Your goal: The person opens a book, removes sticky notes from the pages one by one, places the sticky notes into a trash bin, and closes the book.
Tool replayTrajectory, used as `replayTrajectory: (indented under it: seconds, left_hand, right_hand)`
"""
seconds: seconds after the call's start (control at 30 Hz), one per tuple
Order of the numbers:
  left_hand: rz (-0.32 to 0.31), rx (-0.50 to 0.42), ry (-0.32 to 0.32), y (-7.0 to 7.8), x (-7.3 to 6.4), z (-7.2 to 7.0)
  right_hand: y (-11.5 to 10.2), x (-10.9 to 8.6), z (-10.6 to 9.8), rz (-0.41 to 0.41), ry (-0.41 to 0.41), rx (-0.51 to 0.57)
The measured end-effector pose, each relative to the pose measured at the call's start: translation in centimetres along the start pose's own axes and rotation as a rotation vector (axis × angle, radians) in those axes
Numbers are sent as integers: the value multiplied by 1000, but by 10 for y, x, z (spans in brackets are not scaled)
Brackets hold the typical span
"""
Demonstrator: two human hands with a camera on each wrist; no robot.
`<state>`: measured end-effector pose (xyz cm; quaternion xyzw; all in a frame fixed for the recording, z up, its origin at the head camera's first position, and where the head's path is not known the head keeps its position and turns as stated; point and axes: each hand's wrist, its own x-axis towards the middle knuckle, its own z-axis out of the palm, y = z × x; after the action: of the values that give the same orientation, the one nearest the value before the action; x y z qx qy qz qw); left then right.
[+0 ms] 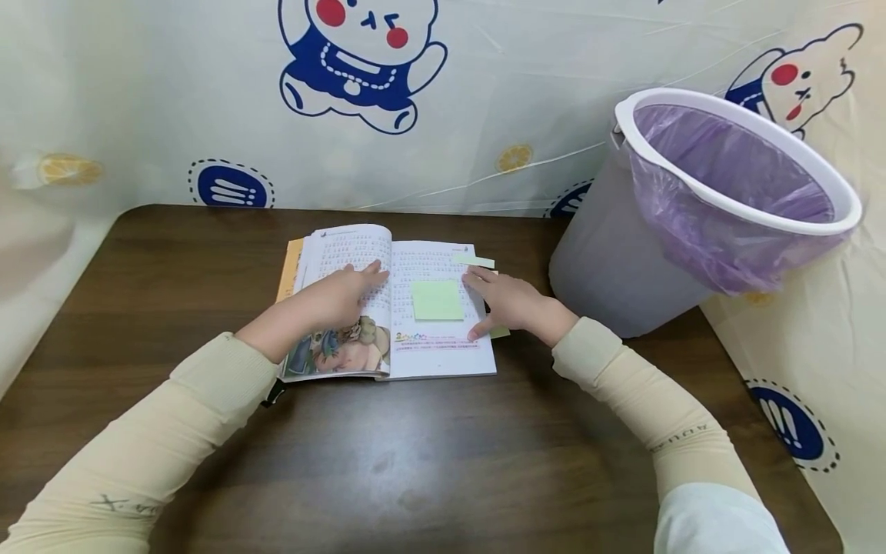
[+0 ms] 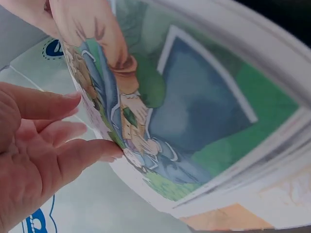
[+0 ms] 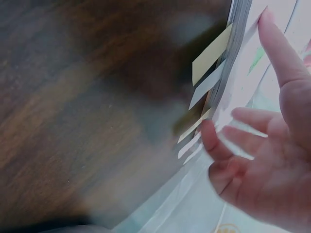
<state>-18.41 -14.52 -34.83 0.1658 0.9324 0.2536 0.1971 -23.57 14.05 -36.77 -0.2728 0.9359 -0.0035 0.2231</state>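
Observation:
An open book (image 1: pixel 439 365) lies on the brown table, printed lines on both pages and a coloured picture (image 1: pixel 346 350) low on the left page. My left hand (image 1: pixel 341 296) rests on that page with its fingers spread toward the spine; its fingertips touch the paper in the left wrist view. On the right page is a square green sticky note (image 1: pixel 438 300), and a narrow pale green strip (image 1: pixel 477 261) sits near the top. My right hand (image 1: pixel 511 302) lies along the right edge, thumb and fingers apart, its thumb touching the page. Several paper tabs (image 3: pixel 210 56) stick out there.
To the right stands a grey trash bin (image 1: pixel 616 246) with a white rim and a purple plastic liner (image 1: pixel 734 161), close to my right hand. A patterned white curtain (image 1: pixel 484 100) hangs behind the table (image 1: pixel 415 469). An orange cover edge (image 1: pixel 289 265) shows left of the pages.

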Motion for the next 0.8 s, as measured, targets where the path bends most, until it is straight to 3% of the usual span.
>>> replayTrajectory:
  seconds: [0.13,0.3,0.53,0.8]
  left_hand:
    - [-24,-14,-31,2,-1,2]
    - [-34,17,-31,7,1,6]
    - [2,138,21,13,1,14]
    - [25,184,-30,11,0,16]
  right_hand:
    - [-3,-1,2,-113,84,-6]
    - [-9,-1,0,-178,125,-60]
    - [-15,1,-7,-256,-18,-64]
    - [2,4,-5,-169,-124,61]
